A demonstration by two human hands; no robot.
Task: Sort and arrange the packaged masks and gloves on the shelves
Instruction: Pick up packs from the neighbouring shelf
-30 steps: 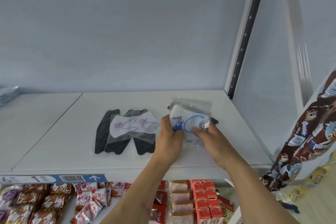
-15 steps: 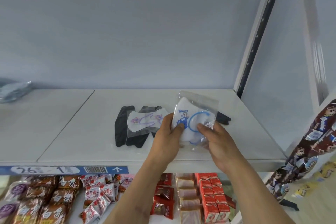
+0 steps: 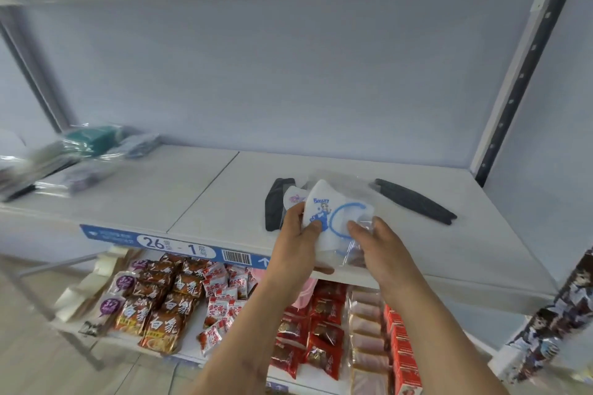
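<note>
We are holding the clear plastic packet with a white, blue-printed mask [image 3: 333, 218] above the white shelf's [image 3: 205, 196] front edge; our left hand [image 3: 296, 245] is pinching its left side, our right hand [image 3: 375, 244] its lower right corner; we are judging it best laid flat, just beside the dark folded masks [image 3: 276, 202], without creasing.

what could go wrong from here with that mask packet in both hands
1. Both the left hand and right hand pinch the slick clear bag of the white printed mask out over the shelf front edge; a slip could drop it onto the snack packs below.
2. The dark mask lies loose just behind the right hand, and the masks behind the left; setting the packet down carelessly could shove them askew.
</note>
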